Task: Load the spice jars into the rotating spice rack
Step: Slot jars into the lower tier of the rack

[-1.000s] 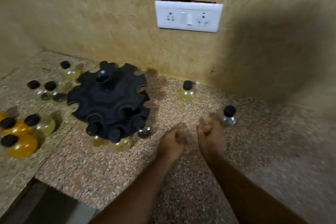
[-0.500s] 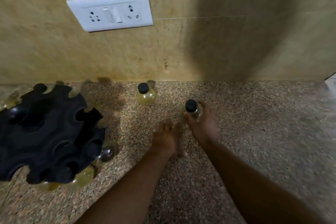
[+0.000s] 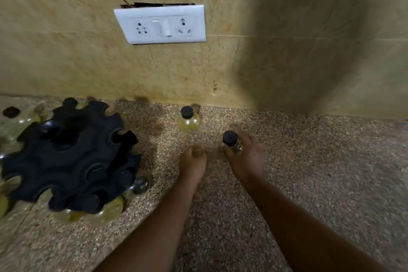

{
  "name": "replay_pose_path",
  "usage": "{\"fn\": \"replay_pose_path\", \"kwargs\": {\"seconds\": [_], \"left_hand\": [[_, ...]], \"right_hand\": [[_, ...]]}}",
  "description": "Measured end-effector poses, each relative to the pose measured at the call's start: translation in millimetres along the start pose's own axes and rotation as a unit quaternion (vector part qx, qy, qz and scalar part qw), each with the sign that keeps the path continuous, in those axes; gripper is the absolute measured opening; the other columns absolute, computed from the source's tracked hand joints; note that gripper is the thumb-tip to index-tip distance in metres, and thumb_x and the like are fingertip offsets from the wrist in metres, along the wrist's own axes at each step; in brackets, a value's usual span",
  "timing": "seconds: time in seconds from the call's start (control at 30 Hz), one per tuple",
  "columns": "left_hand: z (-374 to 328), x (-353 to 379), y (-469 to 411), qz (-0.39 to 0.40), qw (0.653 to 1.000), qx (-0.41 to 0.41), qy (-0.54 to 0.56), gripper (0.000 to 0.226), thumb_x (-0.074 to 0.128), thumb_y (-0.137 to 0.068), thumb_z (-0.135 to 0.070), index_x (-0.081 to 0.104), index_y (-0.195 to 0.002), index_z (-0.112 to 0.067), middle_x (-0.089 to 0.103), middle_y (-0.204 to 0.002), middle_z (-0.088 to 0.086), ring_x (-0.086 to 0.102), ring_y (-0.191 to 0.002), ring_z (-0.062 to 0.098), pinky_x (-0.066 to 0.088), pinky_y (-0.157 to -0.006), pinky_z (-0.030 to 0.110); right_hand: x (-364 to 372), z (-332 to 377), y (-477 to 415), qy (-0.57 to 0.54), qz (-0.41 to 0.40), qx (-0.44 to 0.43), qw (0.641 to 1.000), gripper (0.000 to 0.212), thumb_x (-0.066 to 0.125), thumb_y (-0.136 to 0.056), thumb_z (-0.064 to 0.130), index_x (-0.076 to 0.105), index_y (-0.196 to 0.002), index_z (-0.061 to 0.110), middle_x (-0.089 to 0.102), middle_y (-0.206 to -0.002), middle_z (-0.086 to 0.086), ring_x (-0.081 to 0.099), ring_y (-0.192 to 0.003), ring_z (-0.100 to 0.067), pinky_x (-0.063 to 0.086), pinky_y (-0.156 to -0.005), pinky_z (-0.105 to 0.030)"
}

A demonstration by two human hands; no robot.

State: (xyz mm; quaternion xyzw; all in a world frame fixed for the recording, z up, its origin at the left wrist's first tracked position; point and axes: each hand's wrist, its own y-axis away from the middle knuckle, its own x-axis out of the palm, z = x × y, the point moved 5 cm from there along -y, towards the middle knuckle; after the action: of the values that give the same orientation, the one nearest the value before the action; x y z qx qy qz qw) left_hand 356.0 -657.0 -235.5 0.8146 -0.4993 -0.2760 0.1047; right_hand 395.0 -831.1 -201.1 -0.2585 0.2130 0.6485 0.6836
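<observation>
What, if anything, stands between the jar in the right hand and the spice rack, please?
Only the left hand lies between the spice jar in the right hand and the spice rack; the yellow jar stands farther back, off that path.

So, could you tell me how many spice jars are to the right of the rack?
2: a yellow jar near the wall, and a second jar gripped by the right hand.

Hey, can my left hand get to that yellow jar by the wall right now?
Probably yes: only bare counter lies between the left hand and the yellow jar, and that hand seems empty.
</observation>
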Motion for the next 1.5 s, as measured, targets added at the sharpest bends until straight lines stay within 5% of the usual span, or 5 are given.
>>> {"fn": "replay_pose_path", "kwargs": {"seconds": [0.13, 0.37, 0.6, 1.1, 1.5], "left_hand": [[16.1, -48.7, 18.4, -0.119, 0.946, -0.110, 0.279, 0.032, 0.058, -0.093, -0.039, 0.073, -0.085, -0.011, 0.074, -0.081, 0.012, 0.066, -0.072, 0.025, 0.052, -0.074, 0.037], [64.0, -95.3, 29.0, -0.220, 0.841, -0.173, 0.463, 0.086, 0.063, -0.061, -0.087, 0.070, -0.112, -0.018, 0.073, -0.112, 0.007, 0.069, -0.101, 0.032, 0.056, -0.092, 0.049], [68.2, -126.6, 63.0, -0.193, 0.789, -0.140, 0.566, 0.050, 0.051, -0.100, -0.049, 0.068, -0.112, -0.004, 0.070, -0.093, 0.012, 0.064, -0.078, 0.025, 0.055, -0.071, 0.037], [103.8, -194.1, 103.2, -0.071, 0.867, -0.179, 0.461, 0.034, 0.052, -0.101, -0.043, 0.066, -0.082, -0.019, 0.051, -0.063, -0.003, 0.044, -0.055, 0.012, 0.036, -0.049, 0.024], [112.1, -194.1, 97.8, -0.064, 0.883, -0.176, 0.430, 0.030, 0.053, -0.100, -0.045, 0.067, -0.090, -0.021, 0.059, -0.069, -0.005, 0.056, -0.077, 0.018, 0.036, -0.103, 0.057]], "right_hand": [[22.2, 34.9, 13.2, -0.015, 0.061, -0.028, 0.998, 0.052, 0.074, -0.084, 0.043, 0.059, -0.132, 0.029, 0.059, -0.128, 0.004, 0.059, -0.109, -0.015, 0.048, -0.087, -0.031], [72.5, 94.4, 45.0, -0.001, 0.180, -0.120, 0.976, 0.059, 0.076, -0.083, 0.042, 0.060, -0.137, 0.027, 0.058, -0.134, 0.001, 0.057, -0.118, -0.021, 0.043, -0.090, -0.027], [110.7, 138.3, 86.0, 0.007, 0.259, -0.203, 0.944, 0.050, 0.079, -0.078, 0.041, 0.066, -0.125, 0.031, 0.058, -0.117, 0.006, 0.061, -0.105, -0.016, 0.050, -0.085, -0.030], [150.6, 171.5, 117.9, 0.021, 0.290, -0.203, 0.935, 0.053, 0.080, -0.084, 0.032, 0.062, -0.133, 0.028, 0.052, -0.124, -0.001, 0.058, -0.109, -0.022, 0.049, -0.095, -0.032], [158.3, 176.7, 110.3, 0.023, 0.276, -0.163, 0.947, 0.061, 0.089, -0.068, 0.045, 0.067, -0.123, 0.026, 0.057, -0.122, 0.002, 0.060, -0.104, -0.018, 0.049, -0.085, -0.028]]}}
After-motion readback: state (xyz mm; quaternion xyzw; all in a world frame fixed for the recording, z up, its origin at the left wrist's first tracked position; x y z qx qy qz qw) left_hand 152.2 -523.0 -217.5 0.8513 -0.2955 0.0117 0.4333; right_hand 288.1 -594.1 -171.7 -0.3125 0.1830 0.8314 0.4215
